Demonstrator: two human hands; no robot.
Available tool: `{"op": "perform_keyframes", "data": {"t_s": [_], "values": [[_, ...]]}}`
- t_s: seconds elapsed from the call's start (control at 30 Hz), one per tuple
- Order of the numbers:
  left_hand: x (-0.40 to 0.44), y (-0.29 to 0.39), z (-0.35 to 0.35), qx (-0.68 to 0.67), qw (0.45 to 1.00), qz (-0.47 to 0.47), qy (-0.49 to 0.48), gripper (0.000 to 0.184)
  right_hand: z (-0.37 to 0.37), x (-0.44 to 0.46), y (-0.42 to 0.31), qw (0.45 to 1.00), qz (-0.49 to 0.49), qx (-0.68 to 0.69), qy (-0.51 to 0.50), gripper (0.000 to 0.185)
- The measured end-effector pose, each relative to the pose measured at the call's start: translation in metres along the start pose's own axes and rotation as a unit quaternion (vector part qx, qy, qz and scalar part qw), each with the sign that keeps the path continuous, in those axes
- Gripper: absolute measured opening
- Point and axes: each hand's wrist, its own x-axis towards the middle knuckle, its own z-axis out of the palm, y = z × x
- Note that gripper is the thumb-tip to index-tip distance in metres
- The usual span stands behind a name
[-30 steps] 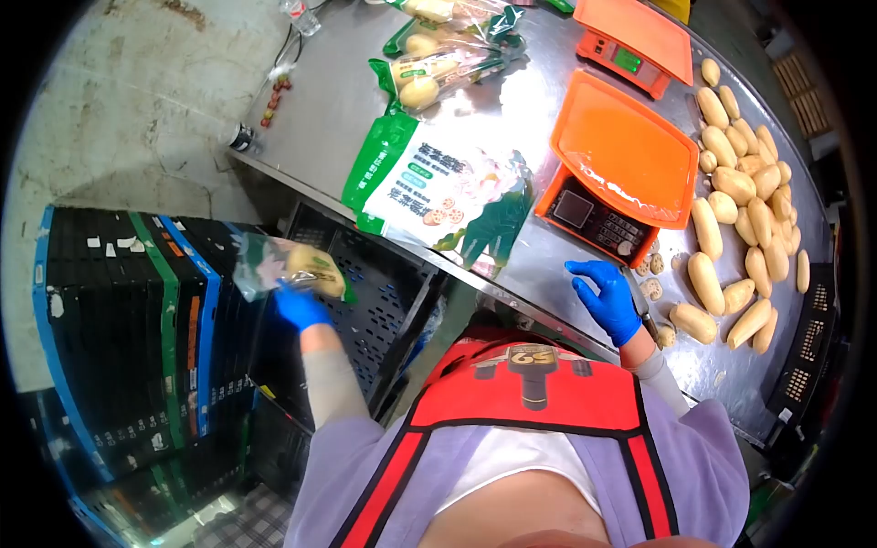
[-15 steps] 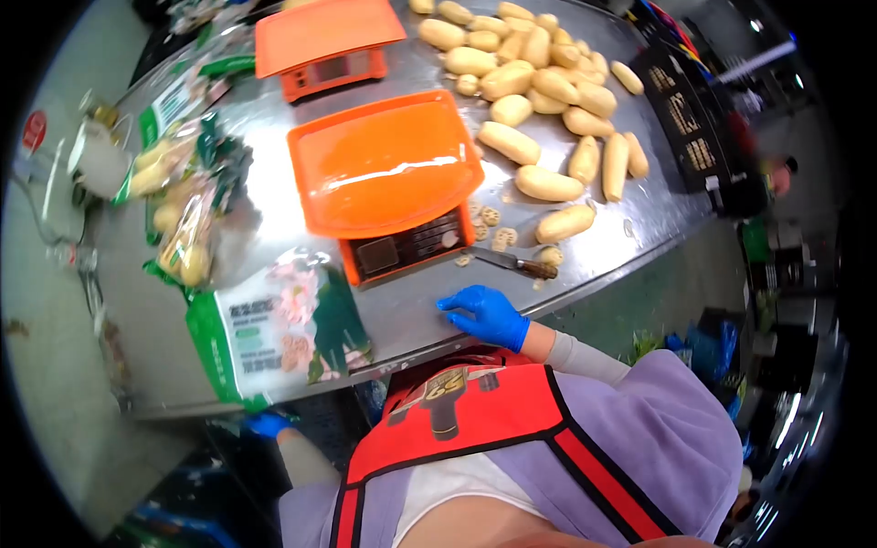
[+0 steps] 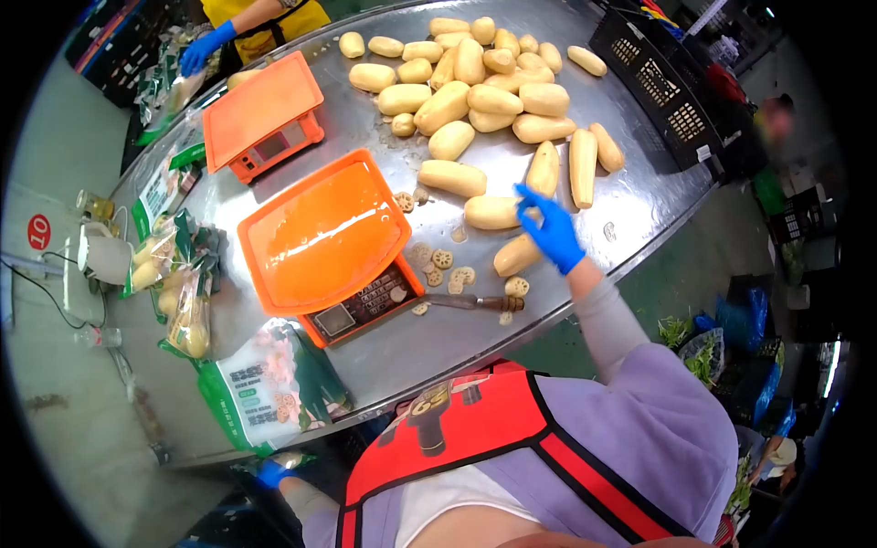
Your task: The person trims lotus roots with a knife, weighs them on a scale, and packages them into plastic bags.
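Observation:
My right hand (image 3: pixel 555 236), in a blue glove, reaches over the table with its fingers apart. Its fingertips are just over or touching a peeled lotus root (image 3: pixel 491 213); which of the two, I cannot tell. A shorter lotus root (image 3: pixel 517 256) lies beneath the palm side. A knife (image 3: pixel 475 302) with a wooden handle rests nearer the table edge, beside cut lotus slices (image 3: pixel 442 259). My left hand (image 3: pixel 272 473), also gloved in blue, is low at the table's front edge next to a clear plastic packet (image 3: pixel 294 459). Its fingers are mostly hidden.
Several lotus roots (image 3: pixel 468 64) are heaped at the back. Two orange scales, a near one (image 3: pixel 324 233) and a far one (image 3: pixel 260 114), stand left of them. A printed bag (image 3: pixel 269 384) and filled bags (image 3: pixel 187 315) lie left. Black crate (image 3: pixel 662 91) at right; co-worker's gloved hand (image 3: pixel 206 49) behind.
My right hand has moved from the table's front edge up and right to the lotus roots, its fingers spreading. The view has shifted, bringing a co-worker's arm into sight. My left hand stays low.

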Motion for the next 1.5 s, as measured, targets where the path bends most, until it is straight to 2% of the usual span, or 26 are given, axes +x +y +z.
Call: {"op": "perform_keyframes", "data": {"t_s": [0.03,0.07,0.1,0.17,0.2,0.23,0.3,0.37,0.4,0.43,0.53,0.67,0.77,0.83,0.87,0.9,0.93,0.97,1.03,1.1,1.13,1.2,1.3,1.37,1.43,1.5], "values": [[-0.019,0.021,0.002,-0.031,0.999,-0.007,0.01,0.033,-0.017,0.023,0.01,1.0,0.011,-0.023,0.0,0.044],[-0.052,0.051,0.008,0.104,0.992,0.046,0.046,0.043,-0.024,0.041,0.04,0.997,-0.026,-0.049,0.057,0.045],[-0.063,0.065,0.014,0.107,0.992,0.047,0.049,0.043,-0.033,0.059,0.078,0.991,-0.014,-0.122,0.059,0.046],[-0.075,0.084,0.027,0.16,0.949,0.24,0.129,0.051,-0.047,0.096,0.108,0.984,-0.065,-0.12,0.115,0.05],[-0.078,0.089,0.031,0.163,0.948,0.239,0.132,0.051,-0.058,0.116,0.112,0.978,-0.059,-0.151,0.132,0.051],[-0.078,0.093,0.034,0.039,0.974,0.202,0.095,0.057,-0.068,0.13,0.115,0.988,0.053,-0.106,0.095,0.059],[-0.109,0.125,0.056,-0.083,0.981,0.162,0.064,0.063,-0.074,0.166,0.16,0.96,-0.025,-0.25,0.123,0.072],[-0.184,0.194,0.096,0.057,0.98,0.174,0.076,0.049,-0.079,0.194,0.147,0.954,-0.006,-0.288,0.083,0.079],[-0.172,0.187,0.091,0.051,0.971,0.231,0.042,0.055,-0.08,0.206,0.143,0.943,0.012,-0.33,0.047,0.086],[-0.166,0.178,0.084,0.055,0.97,0.231,0.046,0.055,-0.077,0.215,0.15,0.944,0.011,-0.326,0.043,0.086],[-0.195,0.205,0.1,0.068,0.969,0.234,0.047,0.058,-0.072,0.236,0.183,0.972,0.01,-0.236,0.002,0.096],[-0.208,0.222,0.114,0.075,0.969,0.23,0.054,0.055,-0.079,0.23,0.163,0.973,0.044,-0.228,-0.019,0.094],[-0.218,0.238,0.129,0.04,0.979,0.194,0.055,0.053,-0.079,0.211,0.156,0.983,0.032,-0.169,0.065,0.092],[-0.212,0.24,0.134,0.154,0.955,0.246,0.064,0.053,-0.069,0.194,0.159,0.969,0.03,-0.079,0.233,0.09],[-0.212,0.243,0.139,0.153,0.955,0.246,0.058,0.053,-0.06,0.191,0.17,0.964,-0.006,0.091,0.251,0.08],[-0.212,0.248,0.146,0.162,0.952,0.254,0.051,0.054,-0.061,0.179,0.151,0.963,-0.004,0.086,0.256,0.08],[-0.211,0.254,0.155,0.17,0.948,0.264,0.044,0.055,-0.061,0.159,0.114,0.933,0.067,0.283,0.213,0.072],[-0.21,0.259,0.165,0.165,0.949,0.266,0.037,0.055,-0.059,0.142,0.087,0.859,0.128,0.468,0.163,0.065],[-0.21,0.272,0.187,0.117,0.945,0.306,-0.012,0.055,-0.051,0.114,0.071,0.752,0.145,0.634,0.104,0.061],[-0.218,0.292,0.214,0.085,0.946,0.311,-0.041,0.055,-0.048,0.097,0.041,0.7,0.139,0.698,0.064,0.075],[-0.22,0.3,0.224,0.09,0.932,0.347,-0.05,0.056,-0.049,0.089,0.011,0.858,0.094,0.504,0.034,0.081],[-0.226,0.313,0.242,0.099,0.917,0.382,-0.062,0.056,-0.042,0.075,-0.026,0.96,0.049,0.277,0.002,0.086],[-0.241,0.327,0.27,0.017,0.904,0.407,-0.132,0.057,-0.026,0.062,-0.05,0.89,0.09,0.446,-0.029,0.092],[-0.254,0.332,0.286,-0.029,0.9,0.383,-0.205,0.058,-0.018,0.059,-0.071,0.93,0.065,0.362,0.012,0.056],[-0.288,0.341,0.305,-0.052,0.893,0.362,-0.261,0.058,-0.013,0.051,-0.085,0.944,0.052,0.323,0.027,0.039],[-0.329,0.354,0.317,-0.088,0.858,0.338,-0.377,0.056,-0.007,0.043,-0.086,0.843,0.089,0.518,-0.114,0.039]]}}
